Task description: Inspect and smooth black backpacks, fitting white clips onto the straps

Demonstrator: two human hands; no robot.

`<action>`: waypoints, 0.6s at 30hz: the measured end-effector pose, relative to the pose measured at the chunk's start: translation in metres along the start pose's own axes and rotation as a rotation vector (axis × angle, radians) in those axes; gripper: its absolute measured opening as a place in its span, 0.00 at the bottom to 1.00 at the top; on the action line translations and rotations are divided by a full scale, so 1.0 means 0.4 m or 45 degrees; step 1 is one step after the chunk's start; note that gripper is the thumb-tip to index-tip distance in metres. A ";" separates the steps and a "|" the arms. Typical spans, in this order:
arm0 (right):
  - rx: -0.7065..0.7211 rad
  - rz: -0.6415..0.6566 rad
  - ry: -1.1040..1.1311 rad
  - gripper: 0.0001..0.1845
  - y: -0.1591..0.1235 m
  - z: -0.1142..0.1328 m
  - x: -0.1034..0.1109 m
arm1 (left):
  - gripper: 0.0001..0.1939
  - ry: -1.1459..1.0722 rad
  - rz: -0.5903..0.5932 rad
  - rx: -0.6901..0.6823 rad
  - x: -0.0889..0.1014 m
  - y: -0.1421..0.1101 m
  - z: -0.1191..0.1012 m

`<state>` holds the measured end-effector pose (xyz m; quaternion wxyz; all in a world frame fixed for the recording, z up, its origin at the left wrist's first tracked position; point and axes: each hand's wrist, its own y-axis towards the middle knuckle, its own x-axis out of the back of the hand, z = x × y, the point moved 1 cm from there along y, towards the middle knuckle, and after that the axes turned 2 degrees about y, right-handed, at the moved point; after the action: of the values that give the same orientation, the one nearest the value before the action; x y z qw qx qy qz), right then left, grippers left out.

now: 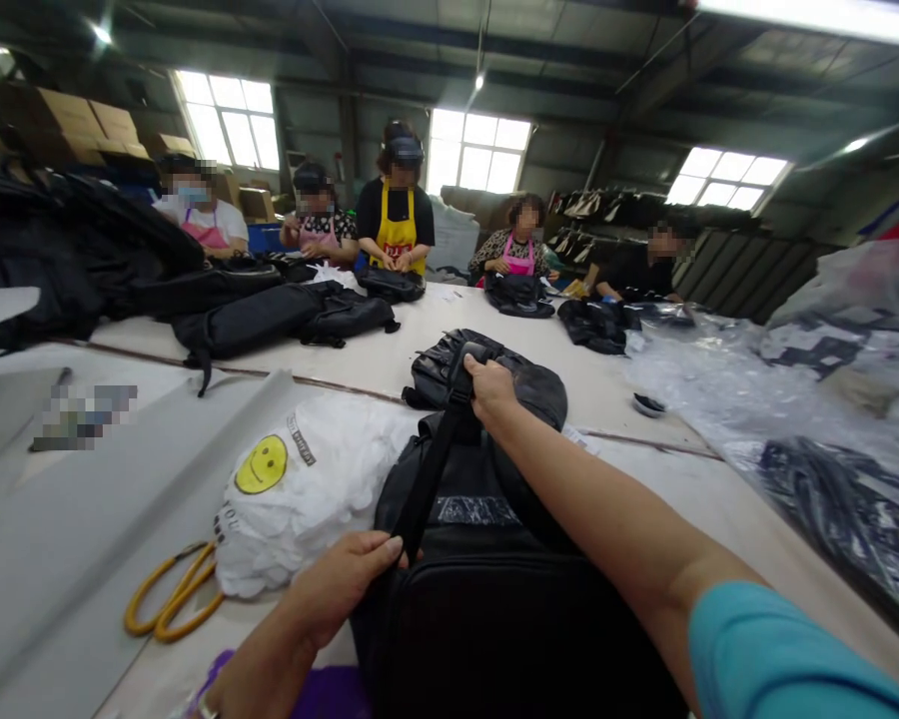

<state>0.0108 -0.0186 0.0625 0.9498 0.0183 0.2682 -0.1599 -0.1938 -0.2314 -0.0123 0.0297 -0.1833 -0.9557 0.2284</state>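
A black backpack [524, 619] lies on the table right in front of me. One of its black straps [436, 464] runs taut between my two hands. My right hand [492, 387] is closed round the upper end of the strap, near a buckle [461, 391]. Lower down, my left hand [360, 564] pinches the strap between thumb and fingers at the bag's left side. Just beyond the backpack lies another black bag [528, 374], partly behind my right hand. A shiny strip [475, 510] shows on the backpack's upper part.
Left of the backpack are a white plastic bag [300, 499] with a yellow smiley and yellow-handled scissors [172, 594]. Black bags [270, 318] are piled at the far left. Clear plastic wrapping [719, 369] covers the right side. Several people work across the table [449, 310].
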 end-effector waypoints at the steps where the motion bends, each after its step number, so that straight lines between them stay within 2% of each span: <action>1: -0.014 0.037 -0.004 0.09 0.000 0.002 0.000 | 0.22 0.040 -0.010 0.018 -0.001 0.000 0.004; 4: -0.082 0.207 -0.033 0.09 -0.009 0.024 0.000 | 0.22 0.384 -0.075 -0.031 0.011 0.008 -0.001; 7: -0.134 0.297 -0.101 0.10 -0.030 0.067 0.008 | 0.19 0.724 -0.206 -0.270 0.038 0.027 -0.054; 8: -0.141 0.320 -0.131 0.11 -0.041 0.084 0.012 | 0.21 0.735 -0.253 -0.347 0.044 0.037 -0.083; 10: -0.146 0.404 -0.212 0.13 -0.073 0.115 0.020 | 0.32 0.595 -0.294 -0.456 0.039 0.061 -0.152; 11: -0.143 0.473 -0.264 0.15 -0.094 0.130 0.025 | 0.37 0.486 -0.271 -0.496 0.026 0.075 -0.187; 13: -0.105 0.658 -0.392 0.18 -0.139 0.157 0.037 | 0.40 0.263 -0.143 -0.594 -0.019 0.100 -0.249; 15: 0.000 0.826 -0.557 0.22 -0.180 0.185 0.061 | 0.36 0.114 -0.013 -0.653 -0.077 0.112 -0.287; 18: 0.179 0.932 -0.806 0.25 -0.213 0.236 0.136 | 0.25 0.104 0.091 -0.568 -0.139 0.092 -0.298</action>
<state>0.0756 -0.1267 0.1193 0.9751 0.1258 -0.0694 0.1692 -0.1128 -0.1706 0.0794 0.0188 -0.2281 -0.9734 0.0046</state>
